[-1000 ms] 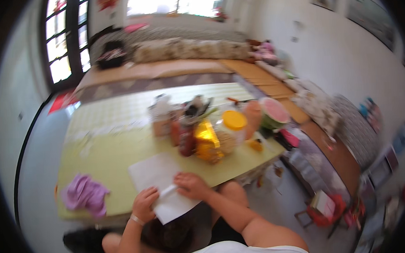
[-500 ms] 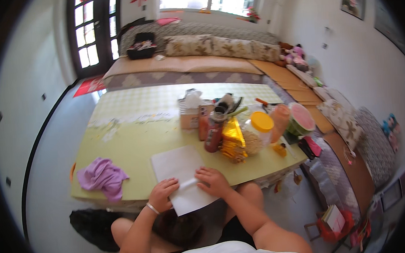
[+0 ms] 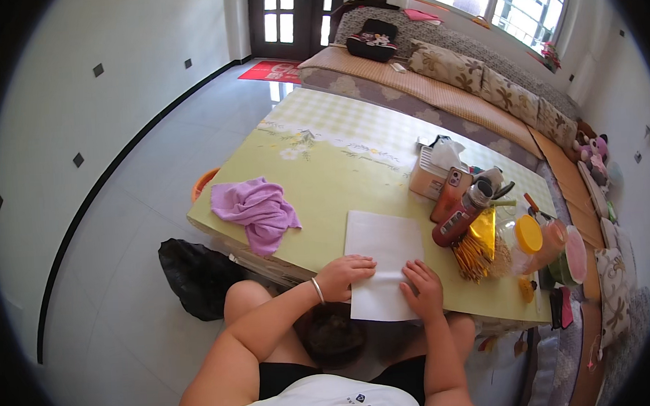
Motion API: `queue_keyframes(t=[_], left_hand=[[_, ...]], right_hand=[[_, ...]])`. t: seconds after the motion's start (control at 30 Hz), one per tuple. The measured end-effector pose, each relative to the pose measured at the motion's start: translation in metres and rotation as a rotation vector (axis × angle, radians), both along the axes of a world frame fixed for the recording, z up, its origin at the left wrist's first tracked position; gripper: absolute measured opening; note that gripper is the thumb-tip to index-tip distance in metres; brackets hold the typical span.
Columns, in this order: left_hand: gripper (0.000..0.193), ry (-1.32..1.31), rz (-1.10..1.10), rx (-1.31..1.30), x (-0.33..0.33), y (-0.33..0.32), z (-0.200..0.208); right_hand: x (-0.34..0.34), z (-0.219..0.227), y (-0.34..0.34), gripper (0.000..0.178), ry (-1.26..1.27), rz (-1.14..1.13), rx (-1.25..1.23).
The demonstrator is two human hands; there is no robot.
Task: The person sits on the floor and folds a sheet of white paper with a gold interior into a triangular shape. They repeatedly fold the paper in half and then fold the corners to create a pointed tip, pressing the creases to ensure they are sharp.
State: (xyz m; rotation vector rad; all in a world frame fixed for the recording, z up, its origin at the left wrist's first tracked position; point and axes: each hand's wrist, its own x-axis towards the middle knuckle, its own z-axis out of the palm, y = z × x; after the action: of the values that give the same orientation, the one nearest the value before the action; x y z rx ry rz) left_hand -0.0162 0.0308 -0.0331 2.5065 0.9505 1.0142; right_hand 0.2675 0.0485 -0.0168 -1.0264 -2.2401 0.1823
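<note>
Head view: white paper sheet [image 3: 383, 237] lies on counter [image 3: 321, 196], near end overhanging front edge. Left hand [image 3: 346, 275] rests on left margin, right hand [image 3: 424, 292] on right margin; both grips open, fingers extended, no pinch visible. Sheet likely light, flexible, easily creased; best held by side edges. Compared with half second earlier: view turned leftward; raised ridge between hands no longer evident, sheet appears flatter.

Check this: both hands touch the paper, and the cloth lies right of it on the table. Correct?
The side is wrong: the head view shows the cloth left of the paper on the table. The rest holds.
</note>
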Motion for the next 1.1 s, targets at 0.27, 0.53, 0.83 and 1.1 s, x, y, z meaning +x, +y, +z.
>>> queue_keyframes(t=[0.27,0.53,0.83,1.1], left_hand=[[0.047,-0.029,0.000,0.005,0.009,0.008,-0.003],[0.042,-0.054,0.041,-0.002,0.010,0.000,0.007],[0.048,0.014,0.006,-0.028,0.002,0.001,0.007],[0.047,-0.045,-0.036,0.027,0.004,0.001,0.000]], right_hand=[[0.015,-0.014,0.008,0.033,0.042,0.036,0.002],[0.012,-0.009,0.003,0.034,0.012,0.023,-0.006],[0.008,-0.002,0.003,0.033,-0.021,-0.001,0.010],[0.005,0.000,0.000,0.032,-0.017,-0.016,-0.003]])
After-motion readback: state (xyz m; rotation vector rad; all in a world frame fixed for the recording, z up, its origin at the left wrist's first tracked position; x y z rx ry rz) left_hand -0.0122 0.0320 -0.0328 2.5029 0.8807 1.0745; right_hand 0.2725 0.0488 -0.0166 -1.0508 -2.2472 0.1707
